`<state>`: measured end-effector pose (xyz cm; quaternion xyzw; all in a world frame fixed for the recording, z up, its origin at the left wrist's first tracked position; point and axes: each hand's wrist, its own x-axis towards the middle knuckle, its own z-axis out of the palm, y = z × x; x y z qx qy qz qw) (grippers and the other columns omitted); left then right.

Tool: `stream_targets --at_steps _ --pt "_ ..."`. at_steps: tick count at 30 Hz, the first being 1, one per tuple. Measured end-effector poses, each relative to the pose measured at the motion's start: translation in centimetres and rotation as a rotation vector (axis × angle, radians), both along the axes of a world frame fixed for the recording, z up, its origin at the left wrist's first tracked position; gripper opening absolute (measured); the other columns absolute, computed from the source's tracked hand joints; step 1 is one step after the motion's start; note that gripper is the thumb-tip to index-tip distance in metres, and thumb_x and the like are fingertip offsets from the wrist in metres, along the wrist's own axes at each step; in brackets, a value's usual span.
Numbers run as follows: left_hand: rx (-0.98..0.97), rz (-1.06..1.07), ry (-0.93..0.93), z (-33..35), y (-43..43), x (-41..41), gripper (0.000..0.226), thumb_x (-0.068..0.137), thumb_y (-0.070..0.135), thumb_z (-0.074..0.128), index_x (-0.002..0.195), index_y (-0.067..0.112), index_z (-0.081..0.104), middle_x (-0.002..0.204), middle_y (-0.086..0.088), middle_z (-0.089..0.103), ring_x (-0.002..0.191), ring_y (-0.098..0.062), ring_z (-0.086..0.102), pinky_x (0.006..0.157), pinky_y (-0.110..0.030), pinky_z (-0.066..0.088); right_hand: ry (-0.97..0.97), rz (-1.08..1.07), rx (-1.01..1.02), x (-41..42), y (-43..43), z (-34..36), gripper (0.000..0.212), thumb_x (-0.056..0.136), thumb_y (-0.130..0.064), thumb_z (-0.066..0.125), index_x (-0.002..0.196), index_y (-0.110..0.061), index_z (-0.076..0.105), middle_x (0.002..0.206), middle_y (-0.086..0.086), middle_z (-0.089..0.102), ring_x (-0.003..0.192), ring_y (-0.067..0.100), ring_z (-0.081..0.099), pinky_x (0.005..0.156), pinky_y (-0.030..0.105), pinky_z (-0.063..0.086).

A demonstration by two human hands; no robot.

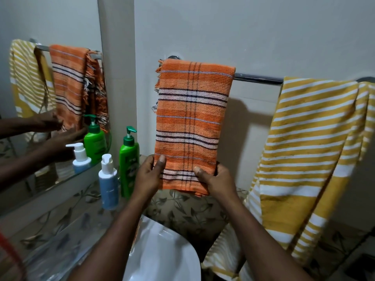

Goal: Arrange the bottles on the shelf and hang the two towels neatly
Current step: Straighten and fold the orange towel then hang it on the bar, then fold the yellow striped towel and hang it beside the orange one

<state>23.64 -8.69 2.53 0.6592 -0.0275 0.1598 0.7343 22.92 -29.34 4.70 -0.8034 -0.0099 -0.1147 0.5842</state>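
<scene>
Orange towel [192, 122]: coarse woven cotton, banded with white and dark stripes, frayed fringe on its left edge; draped over the chrome towel bar [257, 78], hanging flat against the wall. Left hand [149, 175] and right hand [213, 180]: set apart, each pinching a lower corner of the orange towel, thumbs on the front face. Yellow towel [308, 151]: white-striped, softer weave, hung at the bar's right end, bunched and slanting. Green pump bottle [129, 159] and white-and-blue pump bottle [108, 181]: plastic, cylindrical, upright beside each other on the shelf [60, 226] under the mirror [50, 78]. White basin [162, 252]: glossy, below the forearms
</scene>
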Motion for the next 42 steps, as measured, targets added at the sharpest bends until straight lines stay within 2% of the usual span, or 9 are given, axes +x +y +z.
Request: stream_targets --at_steps 5,11,15,18,23,32,35,38,42 --pt "0.150 0.140 0.042 -1.2 -0.9 0.9 0.072 0.083 0.090 0.046 0.099 0.025 0.073 0.091 -0.001 0.080 0.084 -0.024 0.078 0.080 -0.058 0.063 0.073 -0.022 -0.155 0.0 -0.6 -1.7 0.036 0.082 -0.038 0.087 0.112 -0.023 0.074 0.102 -0.008 0.079 0.094 0.016 0.075 0.095 0.045 0.059" --pt "0.209 0.203 0.040 -2.7 -1.3 1.4 0.073 0.084 0.094 0.038 0.112 0.031 0.061 0.100 -0.001 0.075 0.090 -0.027 0.075 0.079 -0.061 0.062 0.076 -0.025 -0.153 -0.4 -0.9 -2.0 0.040 0.079 -0.034 0.089 0.113 -0.026 0.069 0.105 -0.011 0.077 0.099 0.014 0.074 0.092 0.038 0.059" --pt "0.398 0.449 0.039 -2.1 -3.0 -1.4 0.066 0.095 0.072 0.051 0.137 0.022 0.048 0.134 -0.010 0.058 0.120 -0.029 0.058 0.092 -0.050 0.056 0.006 -0.136 -0.295 -2.7 -1.9 -1.4 0.050 0.082 -0.043 0.087 0.123 -0.029 0.062 0.106 -0.016 0.071 0.097 0.009 0.070 0.080 0.025 0.055" --pt "0.520 0.643 -0.193 -0.1 -5.7 -3.2 0.043 0.099 0.040 0.066 0.132 0.016 0.053 0.127 -0.009 0.056 0.118 -0.027 0.051 0.092 -0.043 0.048 -0.122 -0.258 -0.322 -4.7 -2.7 0.3 0.045 0.086 -0.036 0.084 0.125 -0.028 0.062 0.112 -0.017 0.072 0.093 0.003 0.073 0.082 0.027 0.058" --pt "0.387 0.238 -0.527 5.8 -11.6 -4.9 0.010 0.097 0.027 0.068 0.104 0.020 0.064 0.092 0.007 0.065 0.082 -0.012 0.064 0.071 -0.029 0.051 -0.475 -0.399 -0.275 -7.4 -4.4 4.1 0.021 0.089 -0.022 0.083 0.104 -0.026 0.068 0.088 -0.019 0.072 0.079 -0.007 0.070 0.065 0.005 0.050" --pt "0.310 -0.211 -0.349 13.8 -20.7 -4.3 0.039 0.092 0.053 0.075 0.119 0.026 0.065 0.111 0.012 0.074 0.096 -0.002 0.070 0.082 -0.036 0.062 -0.934 -0.790 -0.383 -11.3 -11.2 10.6 0.005 0.094 -0.016 0.075 0.096 -0.014 0.071 0.091 -0.002 0.072 0.077 0.021 0.070 0.068 0.034 0.057" --pt "0.283 -0.179 -0.342 14.4 -22.5 -4.1 0.033 0.092 0.045 0.077 0.118 0.027 0.067 0.110 0.013 0.075 0.097 -0.003 0.071 0.086 -0.037 0.062 -0.901 -0.968 -0.380 -11.4 -14.6 11.0 0.023 0.089 -0.026 0.079 0.105 -0.014 0.067 0.106 0.006 0.064 0.096 0.033 0.065 0.079 0.053 0.055" --pt "0.232 -0.105 -0.373 13.9 -23.3 -4.0 0.024 0.094 0.034 0.074 0.115 0.023 0.074 0.104 0.011 0.078 0.094 -0.005 0.073 0.084 -0.039 0.062 -0.725 -0.970 -0.321 -11.1 -16.8 11.7 0.057 0.081 -0.044 0.085 0.124 -0.016 0.060 0.126 0.008 0.060 0.116 0.032 0.060 0.094 0.050 0.053" --pt "0.104 -0.129 -0.391 12.8 -23.7 -4.7 0.017 0.098 0.037 0.071 0.106 0.024 0.076 0.098 0.009 0.079 0.091 -0.008 0.075 0.080 -0.042 0.063 -0.527 -0.767 -0.224 -10.7 -17.6 12.8 0.035 0.082 -0.049 0.085 0.100 -0.029 0.062 0.088 -0.016 0.070 0.080 0.002 0.067 0.076 0.032 0.056"
